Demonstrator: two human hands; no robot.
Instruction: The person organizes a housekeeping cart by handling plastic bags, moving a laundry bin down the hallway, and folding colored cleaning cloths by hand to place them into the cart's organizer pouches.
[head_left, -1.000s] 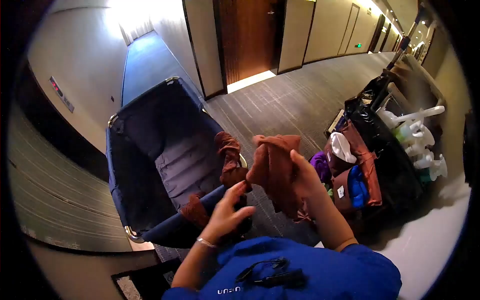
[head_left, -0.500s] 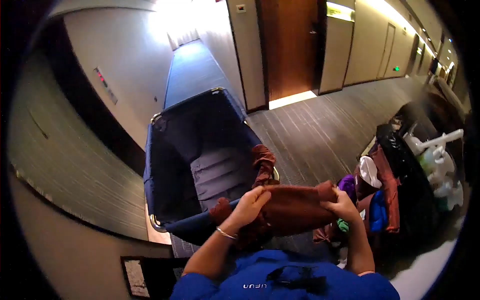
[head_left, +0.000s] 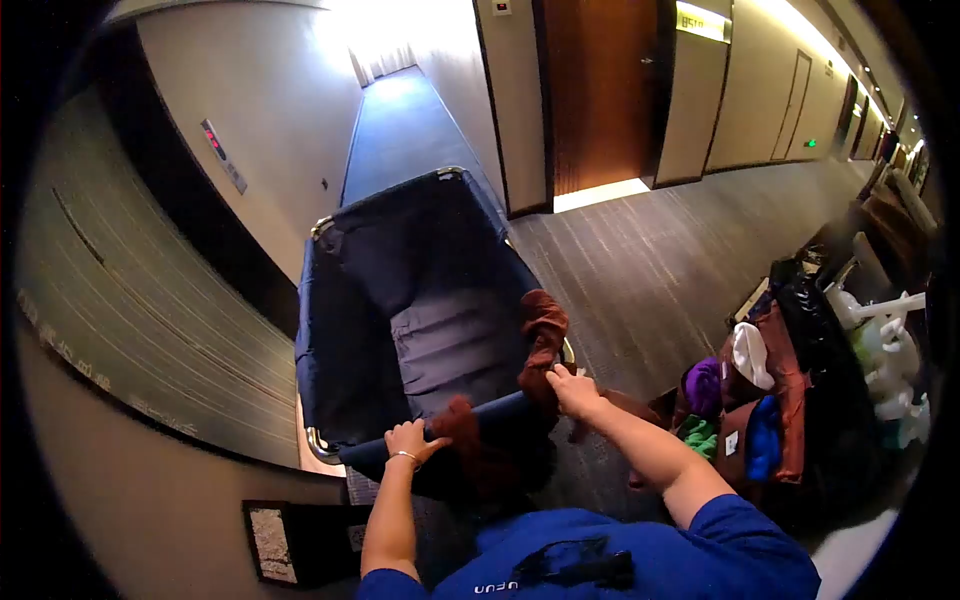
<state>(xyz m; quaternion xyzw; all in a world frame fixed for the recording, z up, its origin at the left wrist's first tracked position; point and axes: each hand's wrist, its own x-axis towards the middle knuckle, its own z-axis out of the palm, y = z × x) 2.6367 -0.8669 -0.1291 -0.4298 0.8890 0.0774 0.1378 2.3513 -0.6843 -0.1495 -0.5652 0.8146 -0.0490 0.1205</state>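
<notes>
A dark blue fabric laundry cart [head_left: 328,350] with a metal frame stands in front of me, its inside dark with a folded-looking base. My left hand [head_left: 412,438] is closed over its near rim, left of a brown cloth strip [head_left: 460,428] wrapped round that rim. At the near right corner my right hand [head_left: 575,392] is closed on the corner, where a bunched brown cloth [head_left: 543,335] is tied or draped. Whether its fingers grip cloth, frame or both is partly hidden. Brown fabric hangs below the near rim, in shadow.
To the right stands a housekeeping cart with a brown pocket organizer [head_left: 783,400], purple cloth [head_left: 703,388], green cloth [head_left: 697,436], blue cloth [head_left: 764,440] and white spray bottles [head_left: 895,350]. A wooden door [head_left: 605,100] and elevator panel [head_left: 222,155] are on the walls.
Both hands have let go of the brown cloth they stretched between them. My left hand moved left onto the cart's rim, my right hand to its corner. The view shifted slightly.
</notes>
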